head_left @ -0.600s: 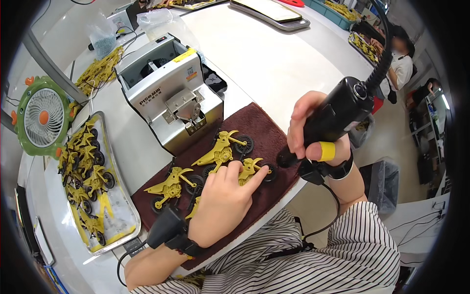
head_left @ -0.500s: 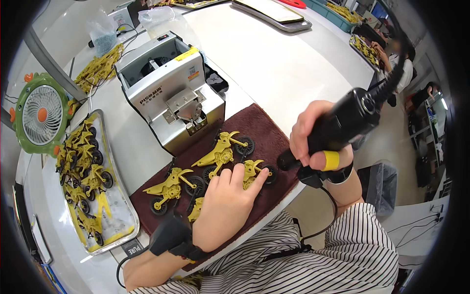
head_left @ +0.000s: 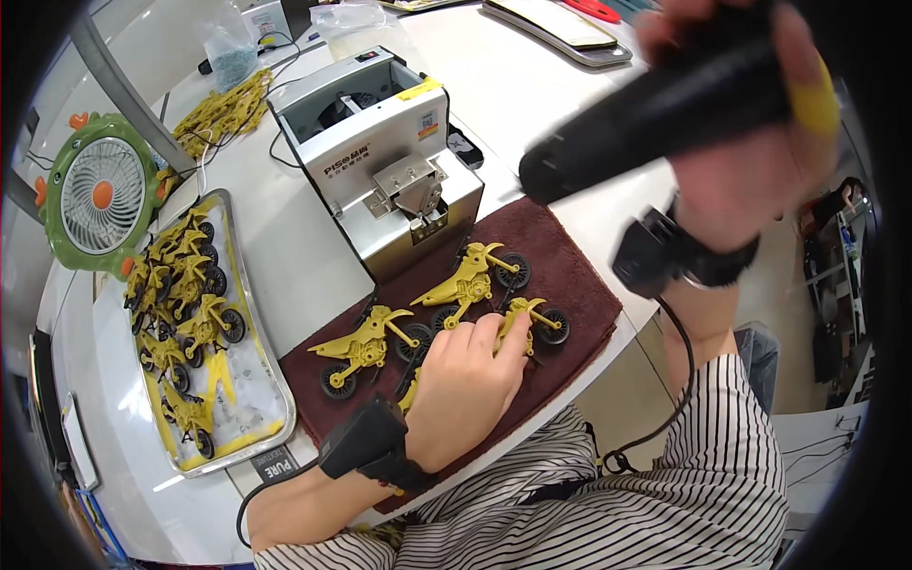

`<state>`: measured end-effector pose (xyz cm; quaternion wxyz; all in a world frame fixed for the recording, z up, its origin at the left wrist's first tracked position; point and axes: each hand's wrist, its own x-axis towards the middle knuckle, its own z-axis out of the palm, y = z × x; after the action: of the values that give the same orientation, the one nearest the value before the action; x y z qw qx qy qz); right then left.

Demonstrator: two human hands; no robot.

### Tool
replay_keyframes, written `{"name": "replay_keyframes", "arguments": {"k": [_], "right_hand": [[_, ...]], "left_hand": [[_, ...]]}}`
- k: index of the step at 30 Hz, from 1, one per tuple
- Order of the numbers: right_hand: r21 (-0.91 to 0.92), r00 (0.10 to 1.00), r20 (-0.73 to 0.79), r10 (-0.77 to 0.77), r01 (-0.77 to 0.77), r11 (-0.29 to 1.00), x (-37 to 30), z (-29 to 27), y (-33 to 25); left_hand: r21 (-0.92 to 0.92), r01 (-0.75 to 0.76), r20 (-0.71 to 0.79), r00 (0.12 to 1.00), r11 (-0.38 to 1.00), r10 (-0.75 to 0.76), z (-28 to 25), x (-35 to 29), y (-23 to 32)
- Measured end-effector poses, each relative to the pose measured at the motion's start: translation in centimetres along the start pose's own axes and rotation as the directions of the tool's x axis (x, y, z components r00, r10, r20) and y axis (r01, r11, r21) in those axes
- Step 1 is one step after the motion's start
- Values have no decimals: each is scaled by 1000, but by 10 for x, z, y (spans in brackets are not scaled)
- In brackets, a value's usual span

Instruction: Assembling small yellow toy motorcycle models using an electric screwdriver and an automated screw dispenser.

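Observation:
My left hand rests on the brown cloth mat, its fingers closed over a yellow toy motorcycle with black wheels. Part of that toy is hidden under the fingers. Beyond the hand lies a second toy motorcycle, and to its left a third. Another yellow piece peeks out beside the hand, mostly covered. Raised over the right side of the table, my right hand grips a black electric screwdriver, blurred by motion. Its tip end points left, apart from the toys.
Behind the mat stands a silver screw feeder. A metal tray at left holds several yellow toy motorcycles, with a green fan beyond it. Yellow parts and a plastic bag lie farther back. A cable hangs from my right wrist.
The right hand has lifted the electric screwdriver up and away from the mat, swinging it toward the upper right. My left hand stays at the same toy motorcycle. The whole view has shifted slightly.

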<state>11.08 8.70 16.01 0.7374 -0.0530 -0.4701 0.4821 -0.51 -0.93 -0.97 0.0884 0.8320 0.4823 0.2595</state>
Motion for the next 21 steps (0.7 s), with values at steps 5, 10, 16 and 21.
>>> {"name": "replay_keyframes", "arguments": {"k": [5,10,16,21], "right_hand": [[-17,901,422,-105,123,992,13,-7,62],[-71,920,234,314,-306,949,1,8,67],[-242,902,295,316,-250,938,6,-3,83],[-147,861,155,485,-465,873,-5,6,59]], "left_hand": [[-144,26,-8,1000,989,-28,-2,2,-5],[-145,71,8,997,987,-71,-7,0,-7],[-156,47,7,999,987,-47,-6,1,-5],[-154,60,-6,998,986,-62,-3,0,-8]]}}
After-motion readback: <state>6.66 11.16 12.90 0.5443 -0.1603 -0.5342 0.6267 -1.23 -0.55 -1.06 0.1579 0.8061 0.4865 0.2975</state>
